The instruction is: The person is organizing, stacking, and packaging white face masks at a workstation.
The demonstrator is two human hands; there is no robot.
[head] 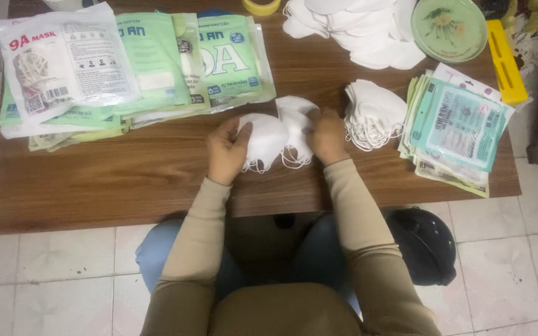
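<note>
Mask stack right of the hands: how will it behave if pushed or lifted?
Mask stack probably light and soft: thin white fabric. Loose ear loops hang from its front edge, so they may snag. Layers look fanned and unbound, so a push likely slides or splays them on the table.

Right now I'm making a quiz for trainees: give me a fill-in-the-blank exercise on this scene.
1. Both hands, left hand and right hand, hold white ____.
2. The table is made of ____.
3. The round plate is ____ in colour.

Missing words: masks; wood; green
</note>
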